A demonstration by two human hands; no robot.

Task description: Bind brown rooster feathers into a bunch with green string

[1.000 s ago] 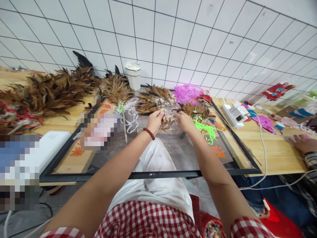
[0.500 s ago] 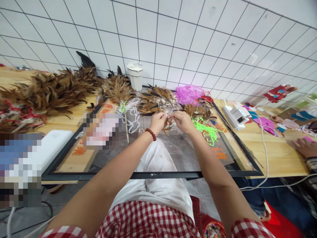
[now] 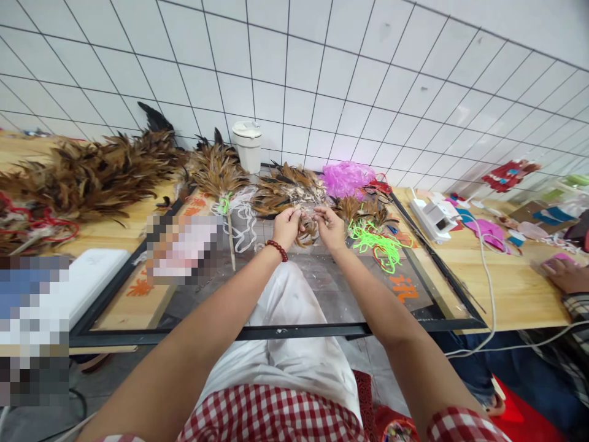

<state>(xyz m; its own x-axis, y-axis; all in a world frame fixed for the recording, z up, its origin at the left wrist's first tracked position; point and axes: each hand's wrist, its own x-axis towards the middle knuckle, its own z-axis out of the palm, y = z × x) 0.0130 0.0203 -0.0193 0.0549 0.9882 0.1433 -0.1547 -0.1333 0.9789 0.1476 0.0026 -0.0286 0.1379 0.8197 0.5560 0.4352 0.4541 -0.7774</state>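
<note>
My left hand (image 3: 286, 227), with a red bead bracelet on the wrist, is closed in a pinch on a small brown feather (image 3: 307, 232) over the dark-framed glass panel. Close by on its right, my right hand (image 3: 330, 227) has its thumb and fingers bent together; whatever is between its fingertips is too small to make out. Just beyond both hands lies a loose pile of brown feathers (image 3: 288, 190). Bright green cord (image 3: 380, 242) lies tangled to the right of my right hand. On the left rests a feather duster (image 3: 218, 172) with a thin stick handle.
Behind the feathers stand a white lidded cup (image 3: 248, 147) and a crumpled pink plastic bag (image 3: 348, 178). A long heap of brown feathers (image 3: 92, 175) covers the left table. A white device (image 3: 432, 220) with a cable and another person's hand (image 3: 564, 275) are at the right.
My hands have moved slightly apart, and more of the feather shows between them. The view has shifted a little.
</note>
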